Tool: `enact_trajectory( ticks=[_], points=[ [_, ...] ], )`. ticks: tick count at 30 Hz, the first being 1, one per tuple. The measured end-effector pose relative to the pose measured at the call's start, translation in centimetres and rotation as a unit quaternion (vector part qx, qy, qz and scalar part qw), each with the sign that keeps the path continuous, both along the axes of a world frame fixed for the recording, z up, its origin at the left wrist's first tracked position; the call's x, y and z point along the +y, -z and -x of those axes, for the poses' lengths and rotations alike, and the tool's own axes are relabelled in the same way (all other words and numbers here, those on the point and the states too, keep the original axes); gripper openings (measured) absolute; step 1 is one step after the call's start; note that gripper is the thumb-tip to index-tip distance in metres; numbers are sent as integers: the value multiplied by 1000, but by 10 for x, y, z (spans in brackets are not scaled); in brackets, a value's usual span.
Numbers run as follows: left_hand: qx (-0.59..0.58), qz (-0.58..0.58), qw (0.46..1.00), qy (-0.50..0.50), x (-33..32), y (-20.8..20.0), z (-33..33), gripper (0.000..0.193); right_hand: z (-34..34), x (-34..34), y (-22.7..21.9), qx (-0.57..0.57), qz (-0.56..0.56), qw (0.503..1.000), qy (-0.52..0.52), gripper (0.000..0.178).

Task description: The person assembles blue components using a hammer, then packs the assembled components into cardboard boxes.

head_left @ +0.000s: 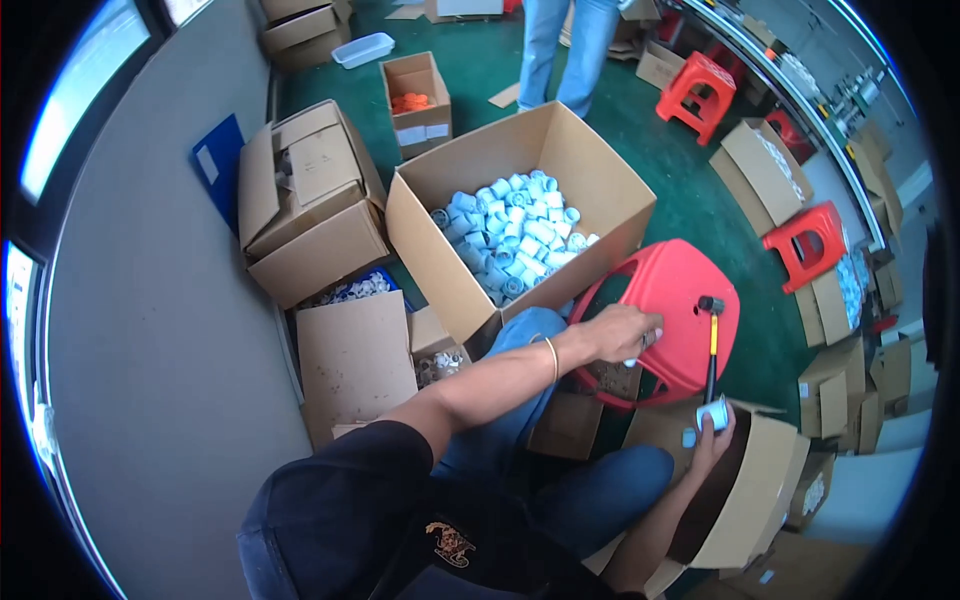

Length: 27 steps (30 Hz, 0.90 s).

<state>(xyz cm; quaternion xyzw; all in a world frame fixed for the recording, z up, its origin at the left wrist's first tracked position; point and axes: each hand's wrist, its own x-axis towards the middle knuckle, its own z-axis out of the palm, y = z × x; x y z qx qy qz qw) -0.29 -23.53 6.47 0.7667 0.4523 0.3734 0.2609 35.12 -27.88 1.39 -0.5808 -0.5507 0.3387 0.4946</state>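
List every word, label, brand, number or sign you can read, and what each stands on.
No text is legible.
Dark shirt: orange emblem, any lettering too small.
Blue board: pale label, unreadable.
Small carton with orange pieces: white labels, too blurred.
Blue-and-white fitting in the right hand: no lettering discernible.

Workshop / small-scale assembly area, by the look of it. Lg open carton (pixel 435 255) w/ lots of near-identical lt-blue cylindrical pcs (pixel 515 230), smaller box (pixel 420 134) w/ orange pcs (pixel 411 103), more cartons (pixel 740 185) along R side. Green floor (pixel 620 170), red plastic stools (pixel 665 295), hammer (pixel 713 335) at nearest one; long surface (pixel 757 57) w/ metal equip. (pixel 857 98) far R.
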Motion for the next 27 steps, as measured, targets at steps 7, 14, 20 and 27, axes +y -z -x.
enact_trajectory(
  ticks=[7,14,20,27],
  points=[
    [-49,31,998,-30,10,3,16,17,76,10,-26,-55,26,998,25,54],
    [-40,48,998,24,15,-17,-1,20,116,24,-15,-152,-27,973,172,59],
    [-39,73,996,14,17,-13,1,20,120,43,-23,-201,21,951,232,62],
    [-80,107,991,1,12,-26,8,18,125,94,-81,-244,-159,953,78,60]
  ],
)
